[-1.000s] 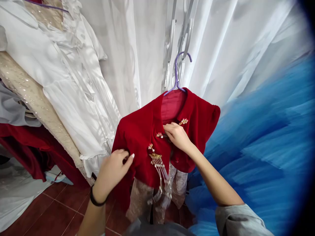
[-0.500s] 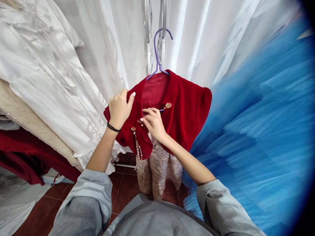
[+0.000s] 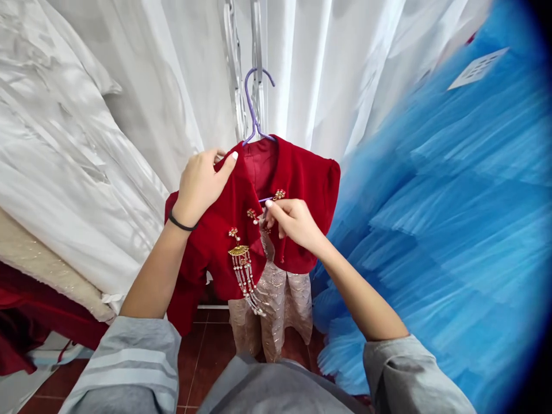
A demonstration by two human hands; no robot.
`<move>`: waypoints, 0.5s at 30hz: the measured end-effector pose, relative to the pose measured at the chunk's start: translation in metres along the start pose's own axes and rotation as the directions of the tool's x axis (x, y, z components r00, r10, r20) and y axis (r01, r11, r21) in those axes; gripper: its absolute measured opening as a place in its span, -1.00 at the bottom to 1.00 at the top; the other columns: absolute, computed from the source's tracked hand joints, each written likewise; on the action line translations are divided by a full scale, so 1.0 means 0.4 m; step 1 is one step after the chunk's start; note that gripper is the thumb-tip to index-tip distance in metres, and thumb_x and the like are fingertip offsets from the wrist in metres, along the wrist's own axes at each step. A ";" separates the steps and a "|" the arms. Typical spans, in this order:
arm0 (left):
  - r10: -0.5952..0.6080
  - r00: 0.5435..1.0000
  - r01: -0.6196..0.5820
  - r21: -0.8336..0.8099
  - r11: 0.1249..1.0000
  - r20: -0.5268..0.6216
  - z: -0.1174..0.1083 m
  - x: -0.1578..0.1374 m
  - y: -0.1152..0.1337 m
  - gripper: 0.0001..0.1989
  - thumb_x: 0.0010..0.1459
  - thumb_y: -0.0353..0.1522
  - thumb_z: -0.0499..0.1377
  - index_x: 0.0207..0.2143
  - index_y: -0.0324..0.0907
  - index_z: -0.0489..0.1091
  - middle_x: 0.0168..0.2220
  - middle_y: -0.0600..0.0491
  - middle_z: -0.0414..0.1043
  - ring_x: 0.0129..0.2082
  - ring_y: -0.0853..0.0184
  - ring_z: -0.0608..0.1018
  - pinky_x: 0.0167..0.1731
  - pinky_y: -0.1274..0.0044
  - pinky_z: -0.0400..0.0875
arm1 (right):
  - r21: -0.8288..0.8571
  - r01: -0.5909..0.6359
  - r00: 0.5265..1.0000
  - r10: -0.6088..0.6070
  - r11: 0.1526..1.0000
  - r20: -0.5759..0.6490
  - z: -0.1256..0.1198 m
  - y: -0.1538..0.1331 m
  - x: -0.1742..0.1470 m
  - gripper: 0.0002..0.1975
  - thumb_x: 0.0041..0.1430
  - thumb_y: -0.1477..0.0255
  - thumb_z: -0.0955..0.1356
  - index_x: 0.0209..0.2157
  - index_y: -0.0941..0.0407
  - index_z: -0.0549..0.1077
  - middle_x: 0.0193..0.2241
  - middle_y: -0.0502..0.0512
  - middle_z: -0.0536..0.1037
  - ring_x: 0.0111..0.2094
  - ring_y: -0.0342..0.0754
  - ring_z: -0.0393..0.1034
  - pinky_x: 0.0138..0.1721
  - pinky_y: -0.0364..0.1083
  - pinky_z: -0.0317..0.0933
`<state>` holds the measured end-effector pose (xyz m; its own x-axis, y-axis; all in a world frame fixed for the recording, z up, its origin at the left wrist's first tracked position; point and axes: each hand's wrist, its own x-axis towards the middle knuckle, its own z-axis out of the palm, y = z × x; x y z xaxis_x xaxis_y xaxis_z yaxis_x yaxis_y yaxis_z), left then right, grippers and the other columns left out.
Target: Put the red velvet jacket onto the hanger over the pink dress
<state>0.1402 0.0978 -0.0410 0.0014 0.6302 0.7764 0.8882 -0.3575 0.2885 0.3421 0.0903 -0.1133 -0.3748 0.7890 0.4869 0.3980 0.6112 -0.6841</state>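
A short red velvet jacket (image 3: 308, 178) hangs on a purple hanger (image 3: 249, 100) in front of me. My left hand (image 3: 202, 181) grips the jacket's left shoulder, thumb in front and fingers behind the cloth. At the front opening, my right hand (image 3: 295, 224) pinches the edge of the right panel, just below a beaded flower fastener (image 3: 279, 194). Its curled fingertips are partly hidden. Another flower fastener (image 3: 252, 215) sits on the left panel. Lower on that panel hangs a gold ornament (image 3: 238, 250) with pearl tassels.
Below the jacket is a shiny beige garment (image 3: 273, 310). White garments (image 3: 64, 149) hang at left, and a large blue tulle dress (image 3: 431, 230) fills the right side. Behind the hanger are a metal chain-like strip (image 3: 233, 57) and white curtains (image 3: 297, 69). The floor has red tiles (image 3: 192, 356).
My right hand has moved from the left panel's edge across to the right panel's. The jacket front and its tassel are more exposed, and the view has shifted right.
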 end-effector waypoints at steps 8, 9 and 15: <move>0.013 0.999 -0.010 0.072 0.997 -0.040 0.065 0.028 -0.010 -0.74 0.30 -0.20 0.04 -0.19 -0.15 0.43 -0.33 -0.03 0.44 -0.13 0.12 0.50 -0.10 0.42 0.31 | -0.506 -0.269 0.889 0.008 0.820 -0.459 0.048 0.069 0.091 -0.59 0.20 0.13 0.34 -0.16 0.21 0.34 -0.19 0.35 0.47 -0.36 0.07 0.42 -0.41 -0.08 0.13; 0.019 0.998 -0.014 0.084 0.996 -0.052 0.070 0.030 -0.015 -0.73 0.30 -0.20 0.03 -0.21 -0.15 0.43 -0.35 -0.03 0.44 -0.15 0.12 0.51 -0.13 0.43 0.31 | -0.525 -0.275 0.899 0.022 0.805 -0.438 0.042 0.072 0.097 -0.66 0.25 0.19 0.30 -0.17 0.22 0.34 -0.20 0.34 0.47 -0.37 0.05 0.41 -0.42 -0.09 0.11; 0.026 1.000 -0.025 0.171 0.985 -0.005 0.063 0.036 -0.014 -0.59 0.36 -0.10 -0.08 -0.29 -0.15 0.43 -0.43 -0.03 0.44 -0.30 0.18 0.53 -0.32 0.49 0.27 | -0.319 0.038 0.827 -0.209 0.947 -0.522 -0.064 -0.053 0.040 -0.72 0.27 0.47 0.16 -0.55 0.14 0.22 -0.65 -0.05 0.17 -0.57 -0.21 0.09 -0.47 -0.17 -0.05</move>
<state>0.1466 0.1263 -0.0454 0.0224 0.6170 0.7866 0.9534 -0.2500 0.1689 0.3491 0.0917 -0.0772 0.0443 0.5569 0.8294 0.6296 0.6290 -0.4560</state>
